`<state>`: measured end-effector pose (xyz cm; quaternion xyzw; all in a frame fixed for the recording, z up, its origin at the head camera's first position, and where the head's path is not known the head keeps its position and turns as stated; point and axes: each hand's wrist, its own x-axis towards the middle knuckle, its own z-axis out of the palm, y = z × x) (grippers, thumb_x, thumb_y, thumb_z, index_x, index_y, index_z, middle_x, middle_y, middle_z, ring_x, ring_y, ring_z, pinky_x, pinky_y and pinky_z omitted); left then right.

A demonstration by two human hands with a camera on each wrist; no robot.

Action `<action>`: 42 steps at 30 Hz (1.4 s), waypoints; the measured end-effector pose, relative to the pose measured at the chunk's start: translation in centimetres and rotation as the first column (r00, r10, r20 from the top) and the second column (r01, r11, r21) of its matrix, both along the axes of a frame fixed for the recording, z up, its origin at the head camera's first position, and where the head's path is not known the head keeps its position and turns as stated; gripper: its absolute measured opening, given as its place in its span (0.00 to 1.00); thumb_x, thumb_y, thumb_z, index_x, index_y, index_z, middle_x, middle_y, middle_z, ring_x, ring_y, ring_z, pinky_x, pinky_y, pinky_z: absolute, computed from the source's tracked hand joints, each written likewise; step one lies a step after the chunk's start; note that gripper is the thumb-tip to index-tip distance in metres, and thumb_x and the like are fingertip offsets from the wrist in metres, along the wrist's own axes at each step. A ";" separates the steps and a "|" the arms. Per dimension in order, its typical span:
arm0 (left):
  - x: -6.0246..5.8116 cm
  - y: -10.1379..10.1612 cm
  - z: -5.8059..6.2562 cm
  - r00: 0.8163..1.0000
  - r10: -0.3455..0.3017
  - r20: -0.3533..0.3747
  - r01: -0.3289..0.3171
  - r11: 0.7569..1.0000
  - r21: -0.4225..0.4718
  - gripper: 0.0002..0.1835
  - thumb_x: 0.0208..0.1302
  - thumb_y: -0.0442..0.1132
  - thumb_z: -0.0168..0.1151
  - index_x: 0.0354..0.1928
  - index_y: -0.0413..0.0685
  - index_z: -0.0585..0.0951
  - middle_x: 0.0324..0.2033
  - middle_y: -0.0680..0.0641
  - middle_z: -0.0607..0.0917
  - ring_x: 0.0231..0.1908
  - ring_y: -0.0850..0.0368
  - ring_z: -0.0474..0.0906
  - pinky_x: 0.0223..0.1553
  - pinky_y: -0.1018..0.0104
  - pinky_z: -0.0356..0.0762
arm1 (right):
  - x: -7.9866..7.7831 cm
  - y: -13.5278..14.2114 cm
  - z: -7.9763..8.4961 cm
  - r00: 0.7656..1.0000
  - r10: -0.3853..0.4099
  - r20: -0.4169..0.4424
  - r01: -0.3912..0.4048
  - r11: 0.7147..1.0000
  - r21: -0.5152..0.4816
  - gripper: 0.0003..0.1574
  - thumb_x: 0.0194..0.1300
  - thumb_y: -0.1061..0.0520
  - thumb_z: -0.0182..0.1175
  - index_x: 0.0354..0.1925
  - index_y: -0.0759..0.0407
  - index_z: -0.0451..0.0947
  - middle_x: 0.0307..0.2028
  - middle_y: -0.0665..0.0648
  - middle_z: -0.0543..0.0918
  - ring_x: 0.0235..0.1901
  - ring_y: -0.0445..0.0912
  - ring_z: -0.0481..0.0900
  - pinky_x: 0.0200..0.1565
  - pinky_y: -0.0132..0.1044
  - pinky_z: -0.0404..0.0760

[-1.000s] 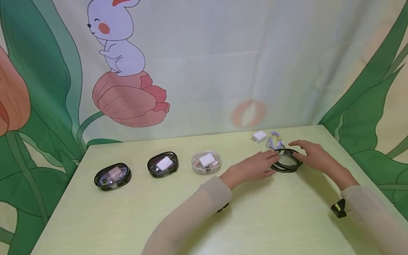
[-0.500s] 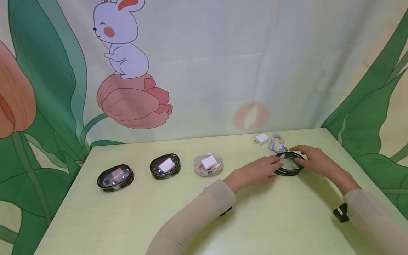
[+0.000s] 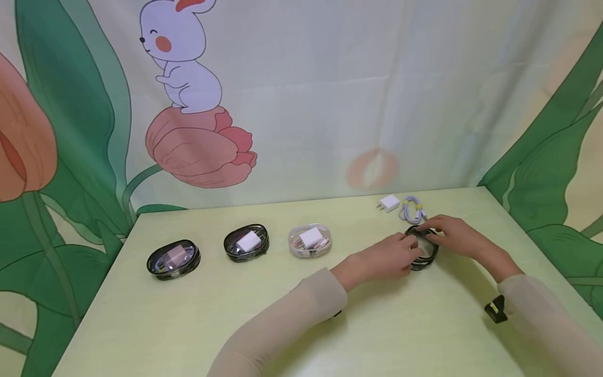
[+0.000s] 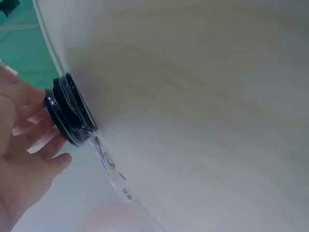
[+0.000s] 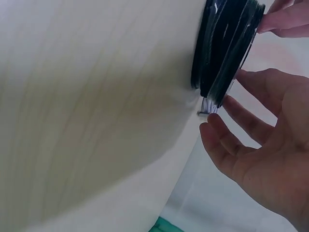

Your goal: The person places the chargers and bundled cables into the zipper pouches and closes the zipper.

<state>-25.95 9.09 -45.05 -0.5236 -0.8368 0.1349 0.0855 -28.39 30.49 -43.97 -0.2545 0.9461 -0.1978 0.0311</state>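
A small oval zip case [image 3: 422,262], clear on top with black trim and zip teeth round its side, lies on the table between both hands. My left hand [image 3: 386,257] grips its left rim with thumb and fingertips; in the left wrist view the little finger stands away from it. From the far right, my right hand [image 3: 454,236] holds the rim between thumb and index finger, the other fingers loose beside it. Whether the fingers pinch the zip pull is too small to tell. Just behind the case lie a coiled lilac cable [image 3: 412,210] and a white charger plug [image 3: 389,203].
Along the left stand two black-trimmed cases [image 3: 173,260] [image 3: 246,243] and a white-trimmed case [image 3: 310,241], each holding a charger plug and cable. They are on a pale wooden table [image 3: 198,324]. A printed cloth [image 3: 301,115] hangs behind its far edge.
The zip case has turned on the table and shifted slightly left, toward my left hand. Both hands have moved with it, their fingers closer round its rim. The view has shifted a little.
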 end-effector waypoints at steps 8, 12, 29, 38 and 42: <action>0.9 0.7 0.4 0.999 -0.030 0.027 0.028 0.999 0.045 0.22 0.69 0.45 0.51 0.63 0.53 0.70 0.58 0.53 0.72 0.61 0.60 0.65 0.64 0.68 0.58 | -0.5 -1.3 0.2 0.994 0.107 -0.033 -0.109 0.993 -0.040 0.20 0.66 0.66 0.55 0.56 0.60 0.76 0.56 0.65 0.76 0.57 0.61 0.72 0.51 0.56 0.73; 0.3 1.0 0.3 0.999 -0.019 0.048 0.014 0.995 0.101 0.23 0.65 0.41 0.55 0.62 0.49 0.71 0.59 0.51 0.72 0.62 0.57 0.65 0.65 0.67 0.59 | -0.6 -0.6 0.6 0.996 0.045 -0.073 -0.046 0.999 -0.015 0.21 0.65 0.66 0.55 0.57 0.63 0.74 0.56 0.67 0.75 0.58 0.63 0.70 0.55 0.59 0.69; 0.3 0.3 0.3 0.928 0.356 0.109 -0.364 0.929 0.068 0.25 0.60 0.60 0.60 0.58 0.63 0.74 0.50 0.56 0.75 0.49 0.58 0.73 0.43 0.64 0.76 | -0.9 0.7 -0.3 0.998 -0.059 -0.033 0.058 0.998 -0.030 0.22 0.67 0.64 0.54 0.59 0.64 0.72 0.58 0.69 0.73 0.59 0.65 0.67 0.56 0.61 0.67; -1.1 0.1 -0.3 0.909 0.332 0.251 -0.355 0.934 0.052 0.43 0.60 0.66 0.55 0.73 0.59 0.53 0.68 0.52 0.61 0.68 0.54 0.56 0.66 0.58 0.59 | -3.8 0.6 -1.1 0.980 -0.197 0.021 0.197 0.980 -0.005 0.27 0.70 0.57 0.51 0.61 0.73 0.66 0.57 0.74 0.71 0.55 0.68 0.70 0.53 0.60 0.70; -1.6 -0.2 -0.5 0.893 0.357 0.272 -0.382 0.923 0.042 0.44 0.60 0.65 0.55 0.73 0.56 0.53 0.64 0.50 0.64 0.65 0.54 0.60 0.66 0.58 0.58 | -5.3 0.3 -1.7 0.950 -0.290 0.114 0.292 0.956 0.000 0.35 0.70 0.50 0.50 0.62 0.76 0.61 0.58 0.77 0.68 0.56 0.68 0.69 0.54 0.59 0.70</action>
